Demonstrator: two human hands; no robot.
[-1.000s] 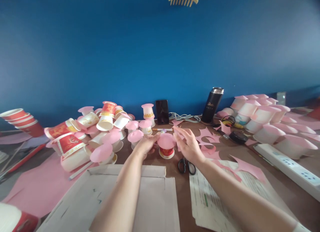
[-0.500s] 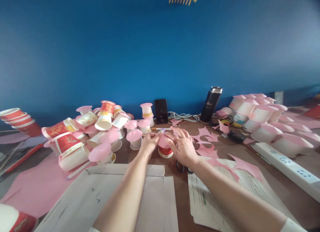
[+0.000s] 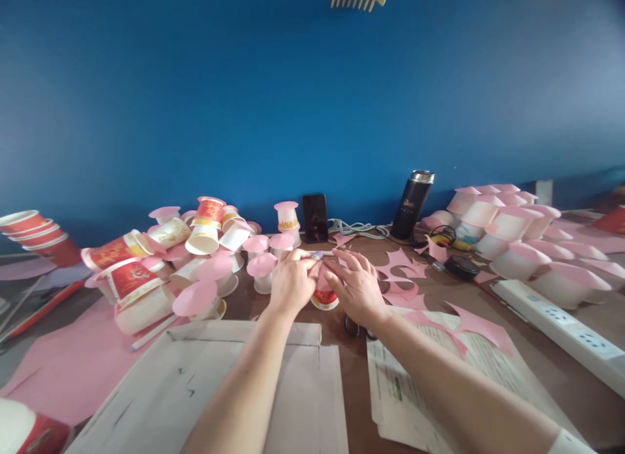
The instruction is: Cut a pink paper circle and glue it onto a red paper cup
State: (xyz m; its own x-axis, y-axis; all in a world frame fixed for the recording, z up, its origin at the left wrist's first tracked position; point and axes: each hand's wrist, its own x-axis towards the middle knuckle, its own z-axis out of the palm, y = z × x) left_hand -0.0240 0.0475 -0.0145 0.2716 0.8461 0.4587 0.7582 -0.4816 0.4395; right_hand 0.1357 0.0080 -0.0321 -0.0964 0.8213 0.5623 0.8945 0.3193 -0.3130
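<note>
A red and gold paper cup [image 3: 325, 300] stands upside down on the brown table, with a pink paper disc [image 3: 323, 281] on its upturned base. My left hand [image 3: 293, 281] is closed at the cup's left side, around a small white-and-purple stick [image 3: 317, 255] whose tip shows above the disc; most of it is hidden. From the right, my right hand [image 3: 355, 284] reaches over the disc, fingers stretched out and apart, touching its edge. Left of my hands, white cups topped with pink discs stand close by, one disc [image 3: 262, 264] near my left wrist.
Piled cups [image 3: 141, 278] fill the left, beside a red cup stack [image 3: 41, 236]. A phone [image 3: 315, 217] and black flask [image 3: 413, 204] stand at the blue wall. Pink scraps [image 3: 400, 265], scissors [image 3: 351, 326], a power strip [image 3: 561, 324] and more disc-topped cups [image 3: 517, 223] lie right. Cardboard [image 3: 312, 389] is in front.
My left hand has turned and moved slightly up and right, its back now covering more of the cup and disc. The right hand stays almost in place.
</note>
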